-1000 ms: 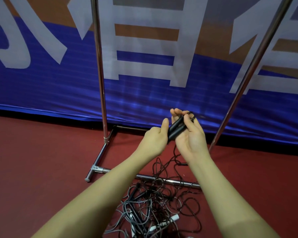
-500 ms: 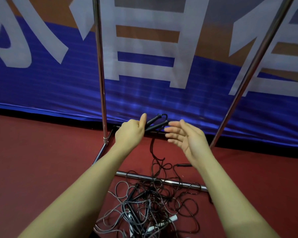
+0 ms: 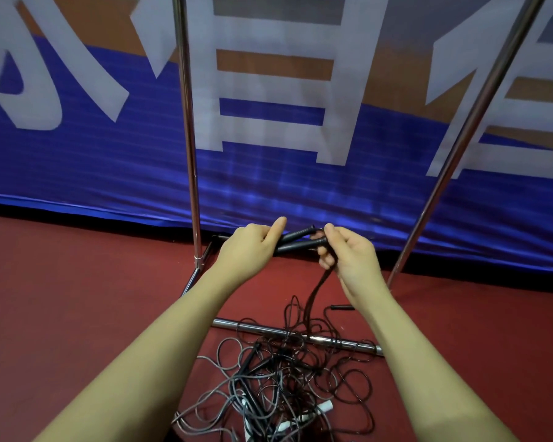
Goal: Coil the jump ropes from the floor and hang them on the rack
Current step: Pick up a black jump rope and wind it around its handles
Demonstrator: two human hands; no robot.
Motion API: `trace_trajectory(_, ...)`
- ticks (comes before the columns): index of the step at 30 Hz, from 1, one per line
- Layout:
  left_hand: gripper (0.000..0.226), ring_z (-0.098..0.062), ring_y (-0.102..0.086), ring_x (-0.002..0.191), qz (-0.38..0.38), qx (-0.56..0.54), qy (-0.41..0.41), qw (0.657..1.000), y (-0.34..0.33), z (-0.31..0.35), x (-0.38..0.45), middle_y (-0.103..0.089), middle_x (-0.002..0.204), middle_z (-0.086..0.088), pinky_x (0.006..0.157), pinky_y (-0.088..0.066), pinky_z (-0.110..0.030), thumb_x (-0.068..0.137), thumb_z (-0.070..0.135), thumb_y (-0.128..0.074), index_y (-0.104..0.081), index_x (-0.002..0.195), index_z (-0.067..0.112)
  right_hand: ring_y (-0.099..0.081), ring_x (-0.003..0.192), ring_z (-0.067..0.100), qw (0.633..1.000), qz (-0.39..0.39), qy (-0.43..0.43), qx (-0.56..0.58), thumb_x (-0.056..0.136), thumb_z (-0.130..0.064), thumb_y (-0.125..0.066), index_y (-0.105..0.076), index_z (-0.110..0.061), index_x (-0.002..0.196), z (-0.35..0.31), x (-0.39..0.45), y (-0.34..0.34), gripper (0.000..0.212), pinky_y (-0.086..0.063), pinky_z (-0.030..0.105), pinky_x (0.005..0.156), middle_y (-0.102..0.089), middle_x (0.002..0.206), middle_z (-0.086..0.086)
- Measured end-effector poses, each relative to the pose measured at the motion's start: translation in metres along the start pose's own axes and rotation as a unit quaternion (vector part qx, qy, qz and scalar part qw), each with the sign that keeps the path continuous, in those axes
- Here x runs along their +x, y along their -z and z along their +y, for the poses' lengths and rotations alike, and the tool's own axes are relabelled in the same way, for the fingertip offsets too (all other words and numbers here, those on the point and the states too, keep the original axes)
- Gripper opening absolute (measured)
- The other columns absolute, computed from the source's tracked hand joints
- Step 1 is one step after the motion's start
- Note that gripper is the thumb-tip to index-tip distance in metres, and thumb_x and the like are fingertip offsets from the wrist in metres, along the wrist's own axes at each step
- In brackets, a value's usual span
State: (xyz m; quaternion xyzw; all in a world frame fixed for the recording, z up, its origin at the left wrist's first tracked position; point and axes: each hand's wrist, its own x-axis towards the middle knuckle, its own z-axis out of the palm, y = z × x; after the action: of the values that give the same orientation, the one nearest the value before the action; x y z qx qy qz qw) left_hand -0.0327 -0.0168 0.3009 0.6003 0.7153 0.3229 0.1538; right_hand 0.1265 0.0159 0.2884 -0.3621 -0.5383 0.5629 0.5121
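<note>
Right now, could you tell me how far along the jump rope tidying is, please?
Early on. No rope hangs on the visible part of the rack. In hand: the left hand grips two black handles together, and the right hand pinches their cord, which trails down uncoiled. Left: the tangled pile on the floor.

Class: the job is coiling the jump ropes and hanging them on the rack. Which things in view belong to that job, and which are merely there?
Belongs to the job:
black handles, gripped by the left hand
black cord, pinched by the right hand
tangled rope pile
metal rack

Merely there:
blue banner
red floor
</note>
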Motion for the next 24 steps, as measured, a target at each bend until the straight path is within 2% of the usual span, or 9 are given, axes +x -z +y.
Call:
trace_trajectory(3, 0.051, -0.033, -0.055, 0.087, -0.025, 0.081, -0.001, 0.996, -0.001, 0.009, -0.004, -0.053, 0.073, -0.006, 0.07, -0.037, -0.036, 0.101, 0.048, -0.026, -0.052, 0.075, 0.012, -0.031, 0.042, 0.007, 0.999, 0.02, 0.028, 0.009, 0.099, -0.012, -0.046, -0.058, -0.008, 0.074, -0.002, 0.0, -0.001, 0.028, -0.03, 0.017, 0.044, -0.052, 0.049, -0.003)
trace_trajectory(5, 0.043, -0.035, -0.056, 0.1, -0.014, 0.144, -0.023, 0.989, -0.004, 0.016, -0.008, -0.062, 0.093, -0.01, 0.079, -0.043, -0.038, 0.103, 0.043, -0.025, -0.058, 0.099, 0.015, -0.03, 0.042, 0.006, 0.999, 0.031, 0.036, 0.017, 0.099, -0.011, -0.046, -0.058, -0.009, 0.075, -0.003, 0.0, -0.001, 0.027, -0.03, 0.017, 0.044, -0.053, 0.049, -0.003)
trace_trajectory(7, 0.035, -0.037, -0.056, 0.104, 0.017, 0.158, -0.046, 0.986, -0.008, 0.025, -0.012, -0.062, 0.106, -0.008, 0.084, -0.046, -0.043, 0.104, 0.035, -0.026, -0.053, 0.121, 0.019, -0.031, 0.043, 0.007, 0.999, 0.029, 0.041, 0.016, 0.098, -0.01, -0.047, -0.059, -0.009, 0.074, -0.003, -0.001, -0.004, 0.027, -0.028, 0.018, 0.044, -0.054, 0.049, -0.003)
trace_trajectory(9, 0.032, -0.036, -0.056, 0.104, 0.037, 0.125, -0.052, 0.99, -0.012, 0.032, -0.015, -0.061, 0.11, -0.006, 0.084, -0.047, -0.046, 0.105, 0.03, -0.026, -0.047, 0.127, 0.021, -0.033, 0.045, 0.008, 0.999, 0.027, 0.045, 0.005, 0.098, -0.01, -0.047, -0.059, -0.008, 0.074, -0.003, -0.002, -0.007, 0.027, -0.028, 0.02, 0.045, -0.056, 0.05, -0.003)
trace_trajectory(12, 0.035, -0.037, -0.055, 0.104, 0.025, 0.096, -0.049, 0.994, -0.014, 0.035, -0.016, -0.061, 0.111, -0.008, 0.086, -0.046, -0.046, 0.105, 0.031, -0.023, -0.05, 0.122, 0.018, -0.037, 0.046, 0.008, 0.998, 0.026, 0.047, 0.011, 0.098, -0.012, -0.048, -0.06, -0.008, 0.076, -0.004, -0.004, -0.01, 0.026, -0.031, 0.02, 0.046, -0.057, 0.052, -0.002)
trace_trajectory(16, 0.042, -0.038, -0.055, 0.098, 0.011, 0.074, -0.018, 0.997, -0.009, 0.035, -0.013, -0.064, 0.097, -0.014, 0.081, -0.043, -0.042, 0.104, 0.037, -0.019, -0.05, 0.088, 0.014, -0.039, 0.046, 0.007, 0.999, 0.008, 0.03, 0.027, 0.098, -0.012, -0.047, -0.061, -0.009, 0.077, -0.008, -0.005, -0.009, 0.025, -0.032, 0.018, 0.047, -0.058, 0.052, -0.002)
trace_trajectory(19, 0.044, -0.039, -0.051, 0.101, 0.007, 0.047, -0.001, 0.999, -0.003, 0.037, -0.012, -0.062, 0.102, -0.018, 0.087, -0.042, -0.048, 0.105, 0.031, -0.018, -0.055, 0.111, 0.007, -0.043, 0.05, 0.007, 0.998, -0.012, 0.027, 0.059, 0.095, -0.003, -0.048, -0.061, -0.009, 0.081, -0.011, -0.004, -0.005, 0.02, -0.036, 0.018, 0.051, -0.059, 0.059, -0.001)
trace_trajectory(20, 0.045, -0.039, -0.05, 0.101, 0.006, 0.052, 0.001, 0.999, -0.001, 0.035, -0.012, -0.061, 0.1, -0.018, 0.088, -0.042, -0.048, 0.105, 0.031, -0.018, -0.055, 0.111, 0.006, -0.046, 0.051, 0.006, 0.997, -0.014, 0.022, 0.07, 0.094, 0.0, -0.048, -0.06, -0.008, 0.082, -0.012, -0.004, -0.003, 0.019, -0.038, 0.018, 0.052, -0.059, 0.06, -0.001)
trace_trajectory(24, 0.055, -0.033, -0.05, 0.091, -0.011, 0.08, 0.013, 0.997, 0.001, 0.032, -0.01, -0.051, 0.077, -0.007, 0.078, -0.038, -0.039, 0.104, 0.041, -0.016, -0.04, 0.063, 0.012, -0.049, 0.051, 0.003, 0.997, -0.01, 0.021, 0.067, 0.093, 0.003, -0.049, -0.056, -0.009, 0.081, -0.011, -0.003, -0.002, 0.018, -0.04, 0.017, 0.055, -0.059, 0.062, -0.001)
